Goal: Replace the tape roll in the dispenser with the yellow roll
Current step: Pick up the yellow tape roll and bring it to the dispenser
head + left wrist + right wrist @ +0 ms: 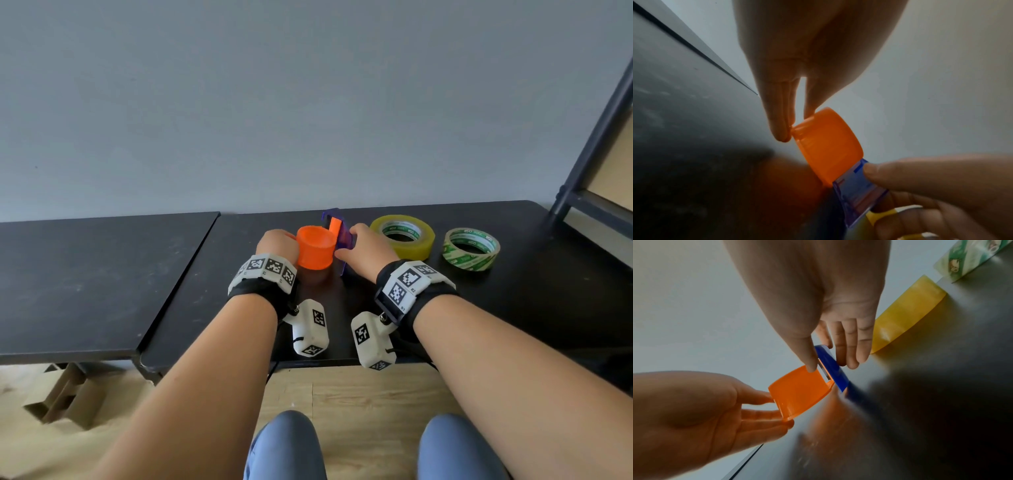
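Note:
The tape dispenser stands on the black table (445,308): an orange drum (315,250) with no tape showing on it, joined to a clear blue frame (344,236). My left hand (275,243) pinches the drum's left rim (828,146) between thumb and fingers (783,129). My right hand (363,250) grips the blue frame (832,368), thumb on the drum side and fingers behind it. The yellow roll (411,251) lies flat just right of my right hand, touched by neither hand. It also shows as the yellow roll (906,316) in the right wrist view.
A roll with green print (466,262) lies flat right of the yellow one. A second black tabletop (85,274) adjoins on the left, with a seam between. A dark shelf frame (589,154) rises at the far right. The wall is close behind.

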The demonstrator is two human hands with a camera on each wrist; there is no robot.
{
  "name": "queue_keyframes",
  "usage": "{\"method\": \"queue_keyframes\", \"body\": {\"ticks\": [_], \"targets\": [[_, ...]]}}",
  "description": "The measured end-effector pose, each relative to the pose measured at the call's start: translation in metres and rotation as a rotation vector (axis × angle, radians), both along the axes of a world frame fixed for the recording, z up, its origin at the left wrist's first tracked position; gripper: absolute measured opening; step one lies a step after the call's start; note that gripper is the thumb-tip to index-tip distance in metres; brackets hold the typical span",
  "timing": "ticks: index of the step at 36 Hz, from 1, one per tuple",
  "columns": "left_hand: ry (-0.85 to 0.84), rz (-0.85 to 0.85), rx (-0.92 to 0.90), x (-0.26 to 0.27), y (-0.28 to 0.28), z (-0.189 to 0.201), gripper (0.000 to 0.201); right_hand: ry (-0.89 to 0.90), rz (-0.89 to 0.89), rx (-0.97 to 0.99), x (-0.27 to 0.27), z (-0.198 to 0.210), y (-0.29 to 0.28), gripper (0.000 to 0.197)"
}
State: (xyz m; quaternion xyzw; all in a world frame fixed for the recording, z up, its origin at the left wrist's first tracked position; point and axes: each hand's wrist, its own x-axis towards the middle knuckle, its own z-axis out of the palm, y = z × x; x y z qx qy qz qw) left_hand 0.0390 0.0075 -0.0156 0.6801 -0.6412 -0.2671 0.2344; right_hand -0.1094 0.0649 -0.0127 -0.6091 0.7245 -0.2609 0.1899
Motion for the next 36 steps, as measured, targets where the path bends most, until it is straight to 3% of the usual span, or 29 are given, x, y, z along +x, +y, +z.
{"method": "queue_keyframes", "body": {"ticks": [7,11,15,28,36], "targets": [[0.015,-0.031,-0.069,-0.011,0.007,-0.001,0.049,0.018,0.008,0.000,0.003,-0.005,-0.004,0.045],[0.079,-0.105,0.048,-0.017,0.008,-0.006,0.069,0.040,0.024,0.005,0.003,-0.005,-0.004,0.049],[-0.065,-0.181,0.036,-0.015,0.009,-0.006,0.087,0.078,0.034,0.018,0.001,-0.005,-0.007,0.050],[-0.205,-0.165,-0.003,-0.006,0.006,-0.001,0.072,0.148,-0.001,-0.024,-0.014,-0.009,-0.013,0.042],[-0.205,-0.173,-0.050,-0.014,0.012,0.004,0.069,0.054,-0.014,-0.034,-0.025,-0.005,-0.011,0.056]]}}
